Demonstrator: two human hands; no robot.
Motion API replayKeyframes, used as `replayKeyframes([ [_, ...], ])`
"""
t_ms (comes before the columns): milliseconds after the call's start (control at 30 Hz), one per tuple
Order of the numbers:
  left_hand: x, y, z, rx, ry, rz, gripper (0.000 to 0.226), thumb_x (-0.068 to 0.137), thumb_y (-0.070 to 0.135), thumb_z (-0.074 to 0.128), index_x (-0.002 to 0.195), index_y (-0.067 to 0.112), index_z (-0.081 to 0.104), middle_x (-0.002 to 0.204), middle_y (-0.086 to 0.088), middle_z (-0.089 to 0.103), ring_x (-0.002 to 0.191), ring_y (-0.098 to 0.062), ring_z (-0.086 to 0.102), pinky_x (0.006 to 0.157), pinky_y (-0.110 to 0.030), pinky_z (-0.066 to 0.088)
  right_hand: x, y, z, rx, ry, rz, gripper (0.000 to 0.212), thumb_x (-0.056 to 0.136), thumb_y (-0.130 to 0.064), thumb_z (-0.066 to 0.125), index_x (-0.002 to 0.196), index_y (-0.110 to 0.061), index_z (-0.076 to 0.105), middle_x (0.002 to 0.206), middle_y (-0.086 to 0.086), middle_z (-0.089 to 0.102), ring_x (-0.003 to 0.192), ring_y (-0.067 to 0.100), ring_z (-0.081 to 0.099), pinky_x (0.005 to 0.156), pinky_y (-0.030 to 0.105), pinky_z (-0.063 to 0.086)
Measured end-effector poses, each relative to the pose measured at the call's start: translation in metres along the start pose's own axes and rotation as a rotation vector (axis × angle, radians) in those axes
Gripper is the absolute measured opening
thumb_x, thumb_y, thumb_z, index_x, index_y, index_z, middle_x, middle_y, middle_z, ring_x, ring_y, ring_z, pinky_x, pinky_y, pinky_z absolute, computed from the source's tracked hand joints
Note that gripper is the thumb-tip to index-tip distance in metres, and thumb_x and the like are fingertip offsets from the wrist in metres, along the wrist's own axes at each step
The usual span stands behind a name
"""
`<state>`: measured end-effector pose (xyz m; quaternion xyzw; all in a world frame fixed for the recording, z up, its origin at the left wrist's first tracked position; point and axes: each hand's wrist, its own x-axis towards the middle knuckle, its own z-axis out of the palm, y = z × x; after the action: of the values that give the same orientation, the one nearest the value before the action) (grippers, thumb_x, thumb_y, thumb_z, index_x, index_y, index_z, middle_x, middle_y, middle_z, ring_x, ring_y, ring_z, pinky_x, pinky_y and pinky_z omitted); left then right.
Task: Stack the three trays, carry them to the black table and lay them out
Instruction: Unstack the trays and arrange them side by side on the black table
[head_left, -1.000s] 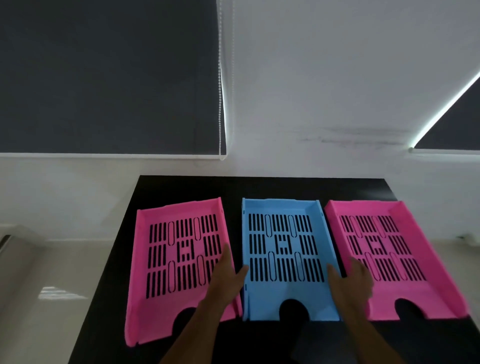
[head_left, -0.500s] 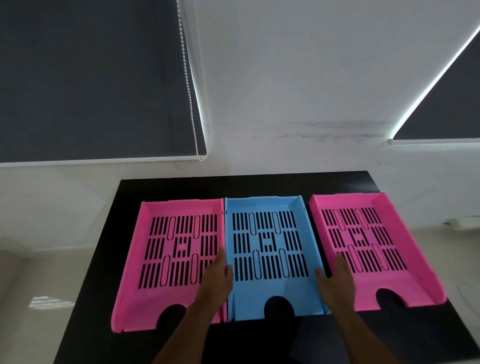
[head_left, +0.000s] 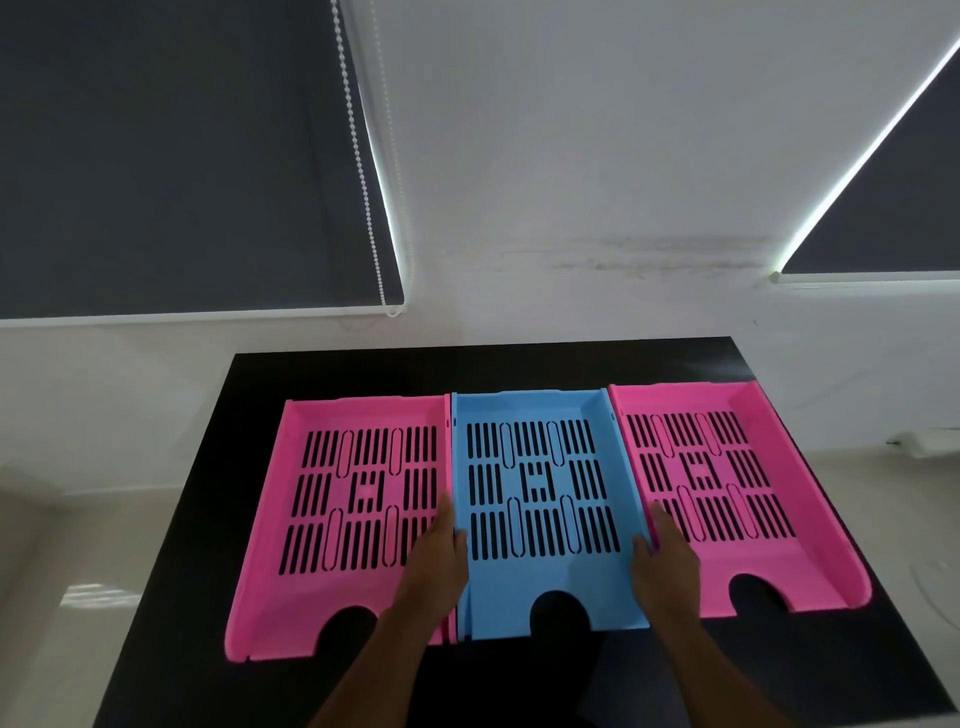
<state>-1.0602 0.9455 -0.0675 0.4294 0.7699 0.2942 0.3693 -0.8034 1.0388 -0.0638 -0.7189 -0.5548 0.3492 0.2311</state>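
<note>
Blue slotted tray (head_left: 540, 499) lies between two pink trays (head_left: 358, 499).

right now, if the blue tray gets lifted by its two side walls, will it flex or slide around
The blue tray is probably stiff: its moulded walls stand straight. It is likely light for its size, since the floor is mostly open slots. It may slide easily on the smooth black table, with the left hand and right hand at its sides.
</note>
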Motion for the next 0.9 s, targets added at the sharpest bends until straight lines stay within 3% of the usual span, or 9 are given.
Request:
replayKeyframes([
  [100,0.0,0.001,0.005,0.017,0.001,0.007,0.068,0.104,0.022,0.041,0.158,0.021,-0.001,0.058,-0.005,0.044,0.031,-0.001,0.036,0.036,-0.009,0.032,0.001,0.004,-0.003,-0.005,-0.017,-0.014,0.044,0.098,-0.004,0.051,0.141,-0.014,0.048,0.102,0.002,0.067,0.075,0.0,0.062,0.056,0.015,0.052],
  [200,0.0,0.002,0.007,0.029,0.013,0.002,0.068,0.104,0.023,0.04,0.157,0.022,-0.003,0.056,0.0,0.039,0.034,-0.002,0.033,0.035,-0.01,0.031,0.001,0.007,-0.005,-0.015,-0.003,-0.011,0.039,0.098,-0.006,0.052,0.137,-0.015,0.051,0.085,-0.01,0.061,0.068,-0.001,0.062,0.048,0.01,0.046],
  [333,-0.001,0.003,0.008,0.039,0.029,0.002,0.066,0.105,0.022,0.039,0.158,0.02,0.0,0.054,0.005,0.036,0.033,-0.003,0.032,0.035,-0.011,0.031,-0.002,0.011,-0.007,-0.041,0.014,-0.034,0.018,0.098,-0.013,0.055,0.114,-0.021,0.056,0.082,-0.008,0.065,0.063,-0.001,0.063,0.039,0.007,0.042],
  [433,-0.002,0.002,0.011,0.031,0.047,-0.006,0.066,0.104,0.023,0.04,0.158,0.02,0.001,0.057,-0.006,0.047,0.031,-0.003,0.037,0.035,-0.01,0.032,-0.001,0.014,-0.01,-0.048,0.007,-0.042,0.007,0.098,-0.017,0.057,0.102,-0.022,0.053,0.079,-0.01,0.065,0.063,-0.001,0.063,0.043,0.007,0.042],
  [600,-0.001,0.005,0.015,0.03,0.067,-0.008,0.065,0.104,0.023,0.039,0.158,0.021,0.002,0.056,0.002,0.038,0.038,-0.002,0.032,0.035,-0.013,0.032,0.002,0.017,-0.013,-0.057,-0.016,-0.05,0.009,0.097,-0.018,0.058,0.097,-0.024,0.051,0.076,-0.012,0.062,0.063,0.001,0.064,0.044,0.011,0.045],
  [733,0.001,0.009,0.016,0.052,0.079,-0.027,0.066,0.104,0.02,0.041,0.158,0.016,0.005,0.072,-0.019,0.059,0.034,-0.003,0.037,0.035,-0.011,0.034,0.006,0.014,-0.016,-0.048,-0.029,-0.065,0.012,0.097,-0.018,0.058,0.094,-0.025,0.049,0.076,-0.011,0.061,0.062,0.001,0.063,0.043,0.01,0.044],
  [800,0.001,0.014,0.016,0.052,0.075,-0.034,0.067,0.103,0.018,0.042,0.158,0.015,0.004,0.068,-0.009,0.058,0.035,-0.004,0.042,0.036,-0.013,0.038,0.009,0.011,-0.016,-0.049,-0.029,-0.074,0.011,0.097,-0.017,0.058,0.094,-0.025,0.049,0.075,-0.011,0.061,0.06,0.0,0.062,0.042,0.007,0.041],
  [867,0.003,0.019,0.015,0.038,0.058,-0.039,0.067,0.104,0.019,0.042,0.158,0.016,0.003,0.078,-0.014,0.065,0.054,-0.012,0.064,0.051,-0.022,0.055,0.013,0.009,-0.016,-0.04,-0.025,-0.079,0.01,0.097,-0.017,0.057,0.095,-0.024,0.05,0.076,-0.011,0.061,0.061,0.0,0.063,0.042,0.007,0.041],
  [900,0.004,0.021,0.015,0.032,0.053,-0.036,0.067,0.104,0.018,0.041,0.158,0.016,0.002,0.099,-0.028,0.067,0.077,-0.027,0.073,0.067,-0.034,0.061,0.015,0.009,-0.015,-0.033,-0.023,-0.082,0.01,0.097,-0.017,0.057,0.095,-0.023,0.05,0.077,-0.011,0.061,0.062,0.0,0.063,0.043,0.008,0.041],
])
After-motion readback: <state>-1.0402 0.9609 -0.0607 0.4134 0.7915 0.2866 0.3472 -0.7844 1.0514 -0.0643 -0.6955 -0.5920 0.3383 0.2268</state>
